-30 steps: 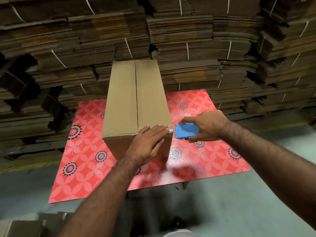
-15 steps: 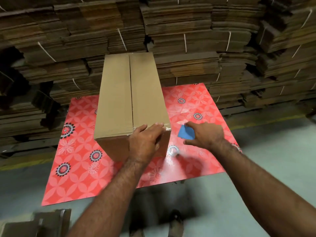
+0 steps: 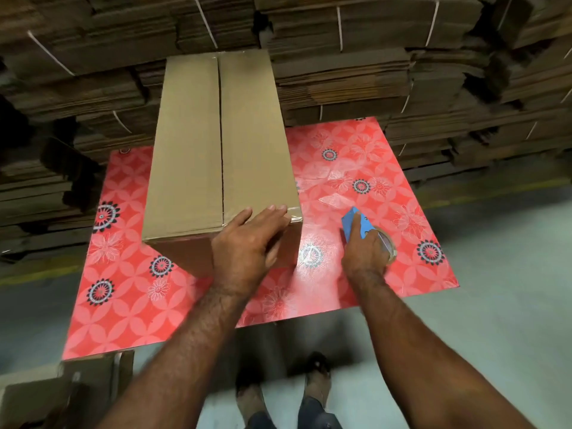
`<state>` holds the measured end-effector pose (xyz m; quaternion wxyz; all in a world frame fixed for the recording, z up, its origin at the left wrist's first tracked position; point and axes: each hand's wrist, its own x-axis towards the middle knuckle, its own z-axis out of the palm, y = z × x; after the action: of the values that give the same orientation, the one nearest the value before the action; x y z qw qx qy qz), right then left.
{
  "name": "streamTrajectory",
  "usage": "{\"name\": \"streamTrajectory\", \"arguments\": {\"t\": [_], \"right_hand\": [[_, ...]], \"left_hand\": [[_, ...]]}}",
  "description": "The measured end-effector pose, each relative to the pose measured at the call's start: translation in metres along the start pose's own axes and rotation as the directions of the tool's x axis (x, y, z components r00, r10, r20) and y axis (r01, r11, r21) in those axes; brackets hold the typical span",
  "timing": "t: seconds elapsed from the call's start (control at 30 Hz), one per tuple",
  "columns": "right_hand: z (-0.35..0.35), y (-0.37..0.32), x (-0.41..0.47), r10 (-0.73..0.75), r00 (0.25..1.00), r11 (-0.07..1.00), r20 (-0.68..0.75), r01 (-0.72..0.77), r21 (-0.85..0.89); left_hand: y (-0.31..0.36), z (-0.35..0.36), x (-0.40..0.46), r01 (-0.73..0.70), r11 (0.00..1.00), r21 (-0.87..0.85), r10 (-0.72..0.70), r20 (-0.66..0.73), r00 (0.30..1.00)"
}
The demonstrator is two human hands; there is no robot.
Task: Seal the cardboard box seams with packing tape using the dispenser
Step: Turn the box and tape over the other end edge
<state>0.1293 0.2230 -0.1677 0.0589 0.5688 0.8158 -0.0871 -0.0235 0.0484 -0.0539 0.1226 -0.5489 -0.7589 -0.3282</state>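
A long brown cardboard box [image 3: 188, 144] stands on a red flower-patterned table top [image 3: 356, 156], its two top flaps meeting in a centre seam that runs away from me. My left hand [image 3: 247, 243] lies over the box's near right top corner, fingers flat on the flap where a strip of clear tape shows. To the right of the box, my right hand [image 3: 365, 252] grips a blue tape dispenser [image 3: 356, 226] with its roll of clear tape [image 3: 388, 246], low over the table.
Tied bundles of flattened cardboard [image 3: 340, 72] are stacked high behind the table and along both sides. Scraps of clear tape [image 3: 332, 199] stick to the table right of the box. A folded carton [image 3: 62, 391] lies on the floor at lower left. My feet [image 3: 278, 388] stand at the table's front edge.
My right hand has drawn the dispenser away from the box's near right corner, rightward and down to the table. My left hand has stayed on the corner. The camera has tipped downward.
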Motion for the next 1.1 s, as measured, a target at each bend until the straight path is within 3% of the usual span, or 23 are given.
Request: {"name": "streamTrajectory", "arguments": {"t": [0.2,0.5,0.63,0.7,0.77,0.87,1.1], "right_hand": [[0.023,-0.006,-0.015,0.010,0.996,0.993,0.085,0.000,-0.121],[-0.002,-0.001,-0.021,-0.023,0.996,0.993,0.082,0.013,0.120],[-0.052,-0.020,-0.056,-0.079,0.989,0.882,-0.127,0.129,0.453],[-0.075,-0.041,-0.086,-0.105,0.921,0.735,-0.374,0.325,0.595],[-0.087,-0.066,-0.113,-0.144,0.814,0.644,-0.562,0.509,0.571],[-0.086,-0.095,-0.133,-0.211,0.864,0.597,-0.457,0.484,0.639],[-0.086,-0.115,-0.116,-0.010,0.956,0.527,-0.294,0.255,0.811]], "left_hand": [[0.001,-0.001,0.001,0.015,1.000,0.011,-0.015,-0.008,1.000],[0.002,-0.007,0.000,0.038,0.999,-0.010,-0.037,0.095,0.995],[0.002,-0.022,0.002,0.066,0.991,-0.117,-0.047,0.156,0.987],[-0.004,-0.034,0.001,0.029,0.997,-0.071,-0.016,0.184,0.983],[-0.012,-0.044,-0.002,0.004,1.000,0.004,-0.005,0.214,0.977],[-0.024,-0.050,-0.013,0.031,0.999,0.043,-0.041,0.252,0.967],[-0.047,-0.049,-0.017,0.009,0.998,-0.067,0.013,0.320,0.947]]}}
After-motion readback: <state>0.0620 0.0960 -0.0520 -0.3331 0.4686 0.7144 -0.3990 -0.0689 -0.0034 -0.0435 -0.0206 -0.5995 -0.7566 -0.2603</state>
